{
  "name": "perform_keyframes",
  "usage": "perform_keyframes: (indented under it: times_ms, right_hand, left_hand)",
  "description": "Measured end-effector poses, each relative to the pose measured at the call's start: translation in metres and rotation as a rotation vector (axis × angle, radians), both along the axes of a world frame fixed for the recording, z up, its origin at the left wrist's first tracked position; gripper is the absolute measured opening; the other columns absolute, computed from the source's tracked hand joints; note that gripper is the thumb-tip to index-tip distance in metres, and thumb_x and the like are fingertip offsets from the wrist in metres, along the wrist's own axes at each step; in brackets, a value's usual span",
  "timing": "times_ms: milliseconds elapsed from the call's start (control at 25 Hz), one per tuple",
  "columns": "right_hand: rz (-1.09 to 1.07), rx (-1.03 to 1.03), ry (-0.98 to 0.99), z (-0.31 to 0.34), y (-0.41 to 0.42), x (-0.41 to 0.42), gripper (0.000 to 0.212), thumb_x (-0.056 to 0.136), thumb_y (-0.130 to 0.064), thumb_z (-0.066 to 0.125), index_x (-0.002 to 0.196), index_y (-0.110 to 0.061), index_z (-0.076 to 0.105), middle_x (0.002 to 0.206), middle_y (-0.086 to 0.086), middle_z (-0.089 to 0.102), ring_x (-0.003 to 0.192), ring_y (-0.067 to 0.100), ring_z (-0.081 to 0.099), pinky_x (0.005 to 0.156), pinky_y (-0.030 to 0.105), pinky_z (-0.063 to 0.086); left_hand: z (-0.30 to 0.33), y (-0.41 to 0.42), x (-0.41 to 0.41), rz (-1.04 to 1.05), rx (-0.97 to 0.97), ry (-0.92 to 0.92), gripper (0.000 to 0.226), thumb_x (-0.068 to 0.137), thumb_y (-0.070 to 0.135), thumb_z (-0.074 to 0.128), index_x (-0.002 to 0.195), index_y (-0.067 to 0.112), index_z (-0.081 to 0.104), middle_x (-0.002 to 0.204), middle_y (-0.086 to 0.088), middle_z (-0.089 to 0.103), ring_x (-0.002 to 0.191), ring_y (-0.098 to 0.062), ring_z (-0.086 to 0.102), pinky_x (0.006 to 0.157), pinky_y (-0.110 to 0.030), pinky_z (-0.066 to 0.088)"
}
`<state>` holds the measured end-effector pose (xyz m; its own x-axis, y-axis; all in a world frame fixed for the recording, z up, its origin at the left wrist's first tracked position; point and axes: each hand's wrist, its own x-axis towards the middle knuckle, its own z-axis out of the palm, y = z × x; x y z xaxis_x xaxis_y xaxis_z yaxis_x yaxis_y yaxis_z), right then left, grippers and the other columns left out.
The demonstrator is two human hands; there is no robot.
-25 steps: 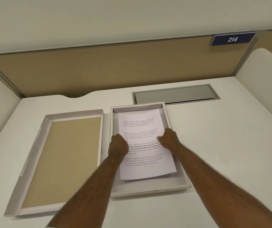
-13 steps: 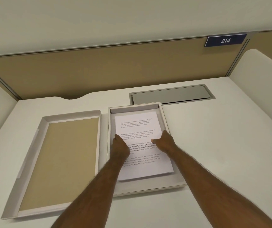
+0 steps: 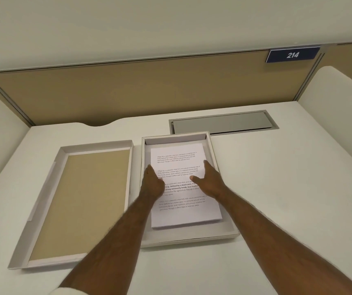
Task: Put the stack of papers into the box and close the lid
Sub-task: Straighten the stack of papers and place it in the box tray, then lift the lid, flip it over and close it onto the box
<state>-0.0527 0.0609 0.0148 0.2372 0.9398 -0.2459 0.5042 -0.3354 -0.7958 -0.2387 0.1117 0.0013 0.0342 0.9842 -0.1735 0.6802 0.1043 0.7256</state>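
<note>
A stack of printed white papers (image 3: pixel 179 213) lies flat inside a shallow white box (image 3: pixel 192 238) at the middle of the desk. My left hand (image 3: pixel 152 182) rests on the stack's left edge, fingers stretched forward. My right hand (image 3: pixel 210 179) lies on the stack's right side, fingers spread and thumb pointing left. Neither hand grips anything. The box's lid (image 3: pixel 79 201) lies upside down on the desk to the left of the box, showing its tan inside.
A grey cable hatch (image 3: pixel 222 124) is set in the desk just behind the box. A tan partition (image 3: pixel 128 92) with a blue "214" sign (image 3: pixel 292 55) closes the back. White side dividers (image 3: pixel 341 90) flank the desk.
Both hands have opened from curled fists and slid forward along the stack's sides. The stack now sits lower and flatter in the box.
</note>
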Motion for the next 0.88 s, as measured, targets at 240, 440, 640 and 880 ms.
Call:
perform_keyframes:
  times_ms: [240, 440, 640, 880]
  right_hand:
    - [0.23, 0.172, -0.126, 0.017, 0.003, -0.004, 0.073, 0.09, -0.024, 0.062, 0.149, -0.006, 0.024, 0.158, 0.01, 0.027, 0.146, 0.021, 0.024, 0.118, 0.029, 0.018]
    - [0.367, 0.266, -0.168, 0.023, -0.002, -0.031, 0.068, 0.091, -0.023, 0.059, 0.149, -0.009, 0.026, 0.157, 0.008, 0.028, 0.146, 0.021, 0.025, 0.12, 0.034, 0.023]
    - [0.479, 0.258, -0.222, 0.032, 0.001, -0.075, 0.069, 0.092, -0.024, 0.057, 0.15, -0.009, 0.022, 0.158, 0.009, 0.025, 0.146, 0.022, 0.024, 0.119, 0.035, 0.024]
    - [0.444, 0.153, -0.156, 0.029, 0.008, -0.149, 0.073, 0.093, -0.023, 0.057, 0.151, -0.007, 0.017, 0.159, 0.011, 0.021, 0.147, 0.023, 0.021, 0.118, 0.032, 0.02]
  left_hand:
    - [0.026, -0.015, -0.025, -0.157, 0.185, 0.061, 0.063, 0.092, 0.016, 0.059, 0.147, 0.004, 0.032, 0.154, -0.014, 0.037, 0.143, -0.029, 0.034, 0.112, -0.024, 0.02]
    - [0.031, -0.035, -0.06, -0.143, 0.273, 0.267, 0.07, 0.088, 0.024, 0.065, 0.148, 0.012, 0.031, 0.155, -0.008, 0.037, 0.142, -0.025, 0.036, 0.116, -0.038, 0.028]
    - [0.032, -0.048, -0.113, -0.096, 0.298, 0.382, 0.072, 0.086, 0.024, 0.068, 0.147, 0.012, 0.033, 0.153, -0.008, 0.041, 0.139, -0.027, 0.041, 0.112, -0.041, 0.034]
    - [0.027, -0.049, -0.197, -0.03, 0.3, 0.436, 0.07, 0.084, 0.023, 0.07, 0.144, 0.011, 0.037, 0.15, -0.008, 0.045, 0.137, -0.027, 0.045, 0.112, -0.043, 0.038]
